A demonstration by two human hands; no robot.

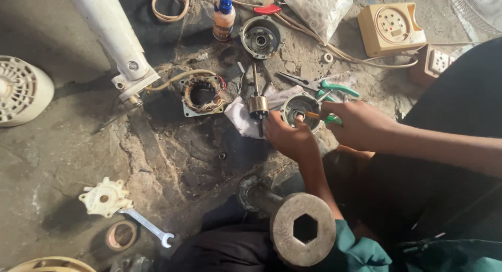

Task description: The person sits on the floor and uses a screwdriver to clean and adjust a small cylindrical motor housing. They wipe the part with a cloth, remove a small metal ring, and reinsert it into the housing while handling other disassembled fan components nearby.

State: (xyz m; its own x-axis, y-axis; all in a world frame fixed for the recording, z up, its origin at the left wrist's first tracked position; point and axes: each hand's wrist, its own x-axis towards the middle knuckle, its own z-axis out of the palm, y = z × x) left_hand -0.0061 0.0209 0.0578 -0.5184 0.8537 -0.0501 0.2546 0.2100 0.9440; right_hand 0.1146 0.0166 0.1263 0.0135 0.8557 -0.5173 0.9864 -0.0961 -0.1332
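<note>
My left hand grips the near rim of a round grey metal motor end cover that rests on a white cloth. In my right hand is a small tool with a green handle and an orange shaft, its tip pointing into the cover's centre. Just left of the cover, a motor rotor on its shaft lies on the cloth. A stator with copper windings sits further left.
Green-handled pliers, a second end cover, a small bottle with a blue nozzle, a beige socket box and a plastic bag lie beyond. A spanner, white plastic part, white tube and a heavy metal pipe lie nearby.
</note>
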